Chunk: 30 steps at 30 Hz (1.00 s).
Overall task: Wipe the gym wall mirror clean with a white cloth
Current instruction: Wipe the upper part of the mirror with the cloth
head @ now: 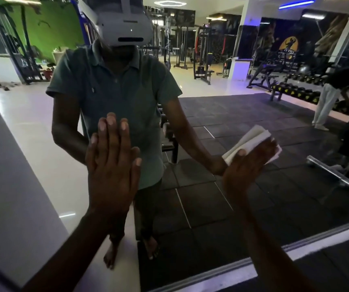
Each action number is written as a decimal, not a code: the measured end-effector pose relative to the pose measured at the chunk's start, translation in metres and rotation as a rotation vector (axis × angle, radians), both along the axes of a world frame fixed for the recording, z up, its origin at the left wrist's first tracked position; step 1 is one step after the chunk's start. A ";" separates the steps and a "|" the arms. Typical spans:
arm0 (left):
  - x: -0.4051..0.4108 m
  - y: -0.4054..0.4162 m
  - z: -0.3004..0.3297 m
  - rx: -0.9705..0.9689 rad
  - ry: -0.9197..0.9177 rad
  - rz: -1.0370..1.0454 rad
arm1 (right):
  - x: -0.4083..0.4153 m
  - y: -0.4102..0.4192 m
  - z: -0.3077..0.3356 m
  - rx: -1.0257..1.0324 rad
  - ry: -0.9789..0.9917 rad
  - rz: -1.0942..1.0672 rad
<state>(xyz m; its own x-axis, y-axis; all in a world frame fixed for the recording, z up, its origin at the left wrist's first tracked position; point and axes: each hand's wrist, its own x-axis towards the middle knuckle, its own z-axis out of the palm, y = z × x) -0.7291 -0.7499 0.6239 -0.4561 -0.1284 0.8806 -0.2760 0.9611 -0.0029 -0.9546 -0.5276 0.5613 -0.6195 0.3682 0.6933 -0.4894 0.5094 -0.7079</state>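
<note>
The wall mirror (253,114) fills most of the view and reflects me and the gym behind. My left hand (111,165) lies flat against the glass, fingers together and pointing up, holding nothing. My right hand (247,167) presses a folded white cloth (251,142) against the mirror to the right, at about the same height. The cloth sticks out above and to the right of my fingers. Reflections of both arms meet my hands on the glass.
The mirror's metal bottom edge (274,249) runs diagonally at the lower right, with dark rubber floor below it. A white wall or pillar (7,165) borders the mirror on the left. Reflected: gym machines, a dumbbell rack, a bench and another person at far right.
</note>
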 end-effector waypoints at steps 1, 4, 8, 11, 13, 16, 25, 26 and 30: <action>-0.001 0.003 -0.001 0.008 0.010 0.004 | 0.003 -0.012 0.002 -0.105 -0.051 -0.004; -0.003 0.010 -0.001 0.039 0.023 0.021 | 0.062 -0.076 0.001 -0.153 -0.144 0.044; 0.003 0.007 0.000 -0.008 -0.007 0.042 | 0.146 -0.120 -0.038 0.202 -0.092 0.178; 0.012 0.002 0.004 -0.054 -0.038 0.034 | 0.104 -0.086 -0.040 0.143 -0.059 0.139; 0.020 0.001 0.006 -0.077 -0.057 0.037 | 0.061 -0.060 -0.023 -0.052 -0.127 0.033; 0.029 -0.002 0.006 -0.091 -0.092 0.043 | 0.039 -0.057 0.016 -0.337 -0.243 -0.031; 0.037 -0.022 0.003 -0.112 -0.116 0.091 | 0.128 -0.111 0.025 0.539 0.247 0.231; 0.044 -0.028 0.000 -0.075 -0.111 0.123 | 0.117 -0.100 0.030 0.547 0.253 0.199; 0.080 -0.064 -0.007 0.051 -0.029 0.311 | 0.103 -0.100 0.061 0.260 0.086 0.117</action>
